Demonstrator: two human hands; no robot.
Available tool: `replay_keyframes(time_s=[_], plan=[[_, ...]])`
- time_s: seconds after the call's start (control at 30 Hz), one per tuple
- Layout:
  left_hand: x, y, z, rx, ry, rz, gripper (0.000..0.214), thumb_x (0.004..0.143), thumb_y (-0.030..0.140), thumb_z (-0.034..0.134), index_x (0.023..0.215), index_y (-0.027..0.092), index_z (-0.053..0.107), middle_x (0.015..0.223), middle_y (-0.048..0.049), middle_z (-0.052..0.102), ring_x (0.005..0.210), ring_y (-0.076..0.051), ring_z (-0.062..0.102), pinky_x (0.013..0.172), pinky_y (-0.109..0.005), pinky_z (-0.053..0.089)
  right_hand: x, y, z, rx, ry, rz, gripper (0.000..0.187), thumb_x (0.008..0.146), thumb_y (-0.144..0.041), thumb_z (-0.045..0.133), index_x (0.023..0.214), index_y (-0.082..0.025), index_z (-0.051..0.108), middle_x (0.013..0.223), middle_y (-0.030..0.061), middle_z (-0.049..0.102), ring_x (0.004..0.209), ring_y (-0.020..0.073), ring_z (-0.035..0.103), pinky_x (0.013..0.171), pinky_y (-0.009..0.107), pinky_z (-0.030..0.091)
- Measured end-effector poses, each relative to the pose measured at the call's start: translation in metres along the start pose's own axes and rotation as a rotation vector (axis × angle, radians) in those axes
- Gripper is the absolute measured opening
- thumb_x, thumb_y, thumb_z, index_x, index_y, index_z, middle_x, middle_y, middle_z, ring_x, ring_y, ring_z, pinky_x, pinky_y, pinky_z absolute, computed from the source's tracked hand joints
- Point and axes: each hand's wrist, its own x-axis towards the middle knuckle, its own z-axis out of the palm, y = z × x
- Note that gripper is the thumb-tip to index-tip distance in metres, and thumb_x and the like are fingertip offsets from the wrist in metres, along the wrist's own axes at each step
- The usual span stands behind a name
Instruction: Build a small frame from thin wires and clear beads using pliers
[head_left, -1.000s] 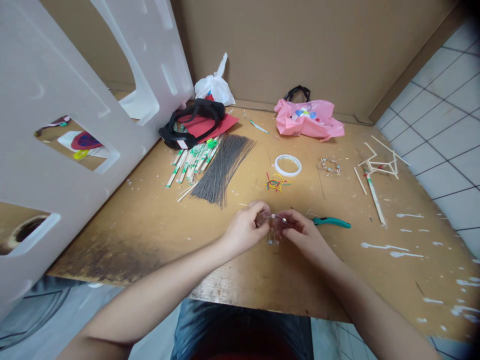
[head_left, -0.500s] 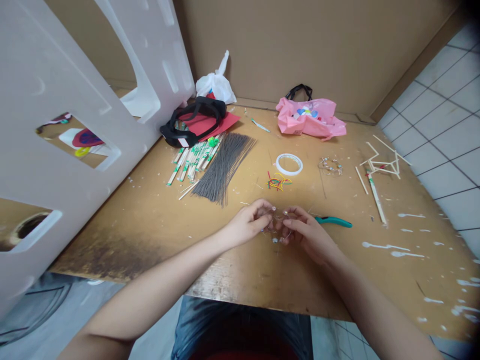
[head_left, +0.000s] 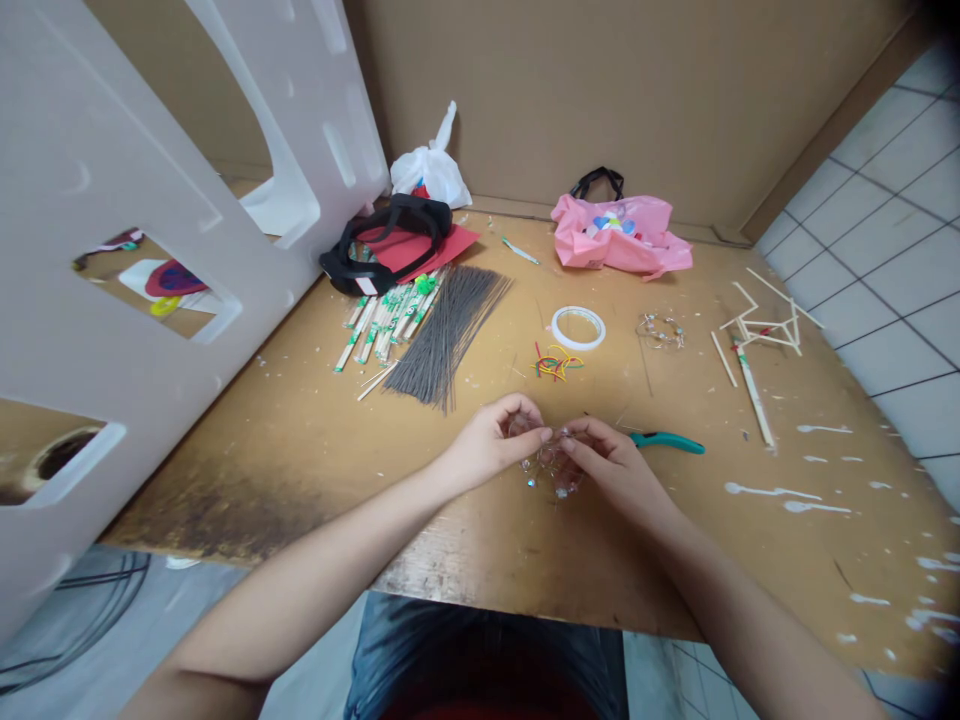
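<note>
Between my two hands is a small piece of thin wire with clear shiny beads (head_left: 561,491), held just above the near part of the wooden table. My left hand (head_left: 504,440) pinches it from the left with thumb and forefinger. From the right, my right hand (head_left: 600,452) grips it the same way, and the fingertips of both hands almost meet. Fingers hide part of the beaded wire. Just beyond my right hand lies a tool with a teal handle (head_left: 670,441); its head is hidden. Another beaded wire ring (head_left: 661,331) rests farther back on the table.
White tape roll (head_left: 578,328) and coloured rubber bands (head_left: 557,364) lie ahead. To the left are grey wires (head_left: 450,335), wrapped chopsticks (head_left: 373,333) and a black headband (head_left: 388,243). A pink bag (head_left: 624,235) stands at the back; a stick frame (head_left: 769,330) lies right.
My fingertips have come closer together on the beaded wire. Its hanging beads have shifted slightly, and my left thumb now reaches farther right.
</note>
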Motion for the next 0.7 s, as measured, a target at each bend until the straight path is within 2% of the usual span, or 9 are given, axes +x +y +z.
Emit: replay_keyframes(time_s=[0.13, 0.23, 0.33, 0.47, 0.6, 0.7], plan=[[-0.0014, -0.0006, 0.0021, 0.113, 0.065, 0.017, 0.018, 0.07, 0.028, 0.063, 0.072, 0.016, 0.05, 0.06, 0.0047, 0.047, 0.054, -0.007, 0.041, 0.053, -0.02, 0.033, 0.0003, 0.002, 0.0011, -0.055, 0.1, -0.026, 0.029, 0.074, -0.046, 0.064, 0.084, -0.019, 0.061, 0.067, -0.001, 0.063, 0.051, 0.0121, 0.058, 0.053, 0.029, 0.048], [-0.0013, -0.0003, 0.0017, 0.096, 0.083, 0.011, 0.017, 0.071, 0.028, 0.062, 0.073, 0.015, 0.05, 0.059, 0.0049, 0.047, 0.053, -0.007, 0.041, 0.051, -0.02, 0.032, 0.0021, 0.0047, -0.001, -0.053, 0.176, -0.04, 0.031, 0.07, -0.043, 0.068, 0.088, -0.019, 0.065, 0.068, -0.0012, 0.061, 0.055, 0.0117, 0.056, 0.055, 0.029, 0.048], [-0.0006, -0.0005, 0.001, 0.025, 0.069, -0.025, 0.02, 0.072, 0.032, 0.062, 0.075, 0.015, 0.051, 0.057, 0.0047, 0.049, 0.051, -0.007, 0.044, 0.051, -0.02, 0.033, 0.004, 0.0066, -0.005, -0.021, 0.148, -0.051, 0.034, 0.066, -0.038, 0.072, 0.094, -0.02, 0.064, 0.075, 0.0002, 0.063, 0.062, 0.0125, 0.056, 0.057, 0.028, 0.047], [0.0004, -0.002, 0.0011, -0.029, 0.06, -0.022, 0.022, 0.071, 0.031, 0.065, 0.077, 0.015, 0.053, 0.059, 0.0039, 0.052, 0.053, -0.007, 0.047, 0.052, -0.02, 0.036, 0.0047, 0.007, -0.0083, -0.033, 0.18, -0.072, 0.027, 0.065, -0.036, 0.072, 0.084, -0.019, 0.063, 0.076, 0.0007, 0.062, 0.067, 0.0126, 0.056, 0.058, 0.027, 0.045], [0.0003, -0.0018, 0.0012, -0.09, 0.048, -0.031, 0.024, 0.069, 0.03, 0.068, 0.079, 0.014, 0.054, 0.06, 0.0042, 0.053, 0.053, -0.006, 0.048, 0.054, -0.019, 0.039, 0.0039, 0.0064, -0.0066, -0.062, 0.204, -0.072, 0.027, 0.065, -0.037, 0.072, 0.083, -0.02, 0.063, 0.075, 0.0009, 0.062, 0.067, 0.0133, 0.055, 0.058, 0.028, 0.045], [0.0002, 0.0008, -0.0006, -0.175, 0.033, -0.071, 0.026, 0.068, 0.032, 0.07, 0.08, 0.014, 0.056, 0.063, 0.0029, 0.056, 0.055, -0.007, 0.053, 0.057, -0.021, 0.042, 0.0032, 0.0048, -0.0059, -0.036, 0.13, -0.038, 0.028, 0.067, -0.04, 0.07, 0.086, -0.02, 0.063, 0.075, 0.0009, 0.062, 0.064, 0.0134, 0.056, 0.056, 0.028, 0.045]])
